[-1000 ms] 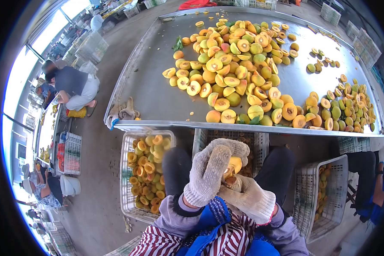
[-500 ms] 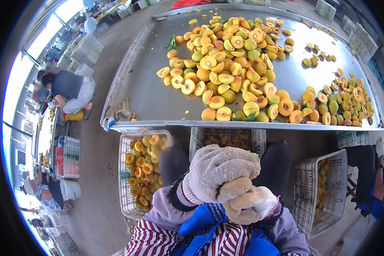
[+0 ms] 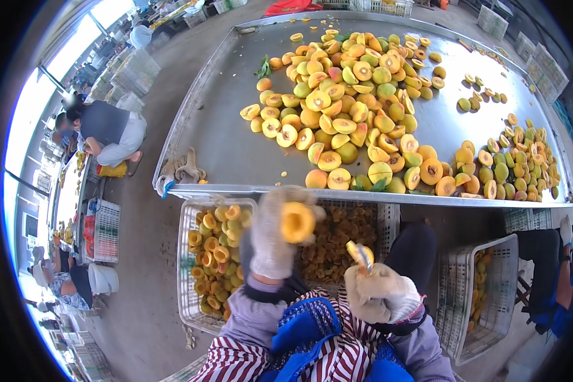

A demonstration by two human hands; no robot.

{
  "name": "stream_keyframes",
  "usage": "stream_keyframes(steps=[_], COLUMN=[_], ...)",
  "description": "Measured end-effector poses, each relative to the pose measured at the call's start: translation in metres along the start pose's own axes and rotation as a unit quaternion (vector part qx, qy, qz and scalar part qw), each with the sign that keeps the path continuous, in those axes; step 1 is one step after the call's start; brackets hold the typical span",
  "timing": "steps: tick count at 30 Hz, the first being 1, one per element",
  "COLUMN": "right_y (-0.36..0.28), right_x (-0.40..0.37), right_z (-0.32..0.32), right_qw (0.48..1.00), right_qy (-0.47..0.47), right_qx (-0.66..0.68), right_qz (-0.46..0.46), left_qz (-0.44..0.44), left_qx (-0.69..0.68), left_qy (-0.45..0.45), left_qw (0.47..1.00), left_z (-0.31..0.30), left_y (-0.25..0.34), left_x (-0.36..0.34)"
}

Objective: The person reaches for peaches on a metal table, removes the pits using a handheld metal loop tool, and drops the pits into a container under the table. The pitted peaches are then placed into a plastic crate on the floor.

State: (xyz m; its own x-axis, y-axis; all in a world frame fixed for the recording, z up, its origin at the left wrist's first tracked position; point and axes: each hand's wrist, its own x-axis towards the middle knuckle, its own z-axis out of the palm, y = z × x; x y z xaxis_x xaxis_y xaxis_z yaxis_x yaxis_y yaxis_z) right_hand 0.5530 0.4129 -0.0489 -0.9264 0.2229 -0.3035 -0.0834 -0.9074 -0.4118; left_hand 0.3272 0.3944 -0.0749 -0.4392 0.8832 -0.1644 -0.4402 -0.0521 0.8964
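Gloved and slightly blurred, my left hand [image 3: 275,232] holds a pitted yellow fruit half [image 3: 297,222], its hollow facing up. To the right, my right hand [image 3: 379,293] is closed around a small tool [image 3: 360,254] with a yellowish, shiny end. Between and beneath the hands is a crate of brown pits and scraps [image 3: 337,245]. A white crate [image 3: 186,264] of hollowed fruit halves [image 3: 216,254] stands left of my left hand. Beyond both hands, a large pile of cut fruit [image 3: 350,95] lies on the metal table [image 3: 223,127].
Another fruit pile [image 3: 522,162] lies at the table's right. Worn gloves [image 3: 183,169] rest on its near left corner. A tilted crate [image 3: 509,286] stands at right beside a seated person [image 3: 547,267]. Other people [image 3: 111,130] and crates [image 3: 105,232] are at left.
My hands were together and have moved apart. My left hand has gone up and left, uncovering the fruit half; the tool in my right hand now shows.
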Motion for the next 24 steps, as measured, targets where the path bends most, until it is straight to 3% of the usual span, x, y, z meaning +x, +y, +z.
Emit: stream_keyframes(steps=[1, 2, 3, 5, 7, 8, 10, 11, 13, 16, 19, 20, 23, 24], right_y=[-0.002, -0.005, -0.010, -0.015, -0.009, -0.009, -0.006, -0.005, 0.001, -0.002, -0.002, -0.002, 0.002, 0.002], right_x=[-0.001, -0.001, 0.003, 0.014, 0.027, 0.032, 0.038, 0.040, 0.037, 0.030, 0.033, 0.036, 0.047, 0.049], right_z=[-0.001, -0.004, -0.008, -0.018, -0.022, -0.018, -0.019, -0.022, -0.018, -0.023, -0.021, -0.020, -0.014, -0.013], right_qw=[0.994, 0.979, 0.963, 0.928, 0.915, 0.915, 0.909, 0.900, 0.891, 0.880, 0.872, 0.877, 0.881, 0.880], right_qy=[0.096, 0.190, 0.248, 0.309, 0.334, 0.332, 0.337, 0.347, 0.349, 0.358, 0.367, 0.355, 0.332, 0.330], right_qx=[-0.024, -0.039, -0.097, -0.210, -0.226, -0.227, -0.247, -0.261, -0.279, -0.299, -0.318, -0.318, -0.329, -0.335], right_qz=[-0.052, -0.057, -0.048, -0.013, -0.015, -0.015, -0.016, -0.020, -0.087, -0.084, -0.064, -0.066, -0.066, -0.065], left_qz=[0.074, 0.153, 0.231, 0.310, 0.288, 0.336, 0.216, 0.207, 0.114, 0.120, 0.091, 0.068, 0.031, 0.064], left_qx=[0.108, 0.302, 0.574, 0.817, 0.720, 0.669, 0.606, 0.659, 0.690, 0.723, 0.734, 0.751, 0.758, 0.747], left_qy=[0.063, 0.144, 0.175, 0.193, 0.107, 0.026, -0.120, -0.135, -0.156, -0.010, 0.022, -0.032, -0.062, -0.056], left_qw=[0.989, 0.930, 0.766, 0.446, 0.622, 0.663, 0.756, 0.711, 0.697, 0.681, 0.673, 0.655, 0.649, 0.660], left_z=[-0.028, -0.060, -0.073, -0.086, -0.062, -0.064, -0.039, -0.034, -0.028, -0.032, -0.048, -0.049, -0.054, -0.058], left_y=[0.001, -0.002, 0.007, 0.003, -0.001, -0.017, -0.037, -0.054, -0.071, -0.081, -0.068, -0.054, -0.048, -0.047], left_x=[0.013, 0.032, 0.039, 0.047, 0.061, 0.078, 0.105, 0.117, 0.141, 0.164, 0.171, 0.163, 0.172, 0.172])
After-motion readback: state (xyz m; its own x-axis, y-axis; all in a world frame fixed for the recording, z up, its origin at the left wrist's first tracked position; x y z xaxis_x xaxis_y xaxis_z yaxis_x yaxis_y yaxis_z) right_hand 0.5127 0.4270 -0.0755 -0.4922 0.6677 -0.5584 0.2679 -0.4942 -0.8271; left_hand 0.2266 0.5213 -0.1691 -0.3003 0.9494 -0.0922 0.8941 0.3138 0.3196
